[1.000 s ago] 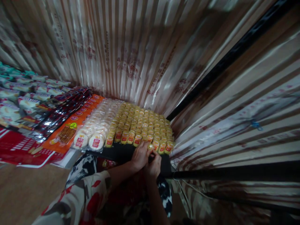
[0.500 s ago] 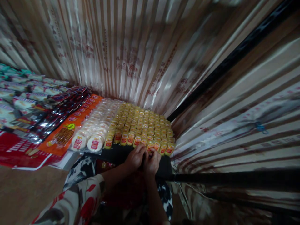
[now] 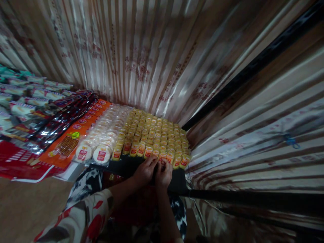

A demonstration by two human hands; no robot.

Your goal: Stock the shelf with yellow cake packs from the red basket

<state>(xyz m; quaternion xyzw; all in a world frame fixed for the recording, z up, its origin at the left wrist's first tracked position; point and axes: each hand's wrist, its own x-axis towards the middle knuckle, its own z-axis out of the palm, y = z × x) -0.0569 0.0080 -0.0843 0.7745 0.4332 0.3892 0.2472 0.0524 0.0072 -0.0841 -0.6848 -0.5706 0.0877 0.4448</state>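
Small yellow snack packets (image 3: 149, 135) with red labels stand in tight rows on a black surface (image 3: 118, 166). At the front edge of these rows, my left hand (image 3: 144, 171) has its fingers bent and closed at a front packet. Close beside it, my right hand (image 3: 164, 174) is curled with fingertips pinched at the same front packets. The fingers partly cover the packet between them, so the exact hold is hard to see. Left of the yellow rows lie clear-wrapped round white crackers (image 3: 101, 154) with red labels, stacked in two rows.
Further left are an orange snack bag (image 3: 66, 143), dark shiny packets (image 3: 57, 125), and white-wrapped packets (image 3: 22, 109) over a red bag (image 3: 15, 162). Striped plastic sheeting (image 3: 141, 50) hangs behind. A black pole (image 3: 253, 77) slants across the right, and a black bar (image 3: 227, 195) runs below it.
The view has shifted slightly. Both hands stay at the same front packets, with only small finger movement.
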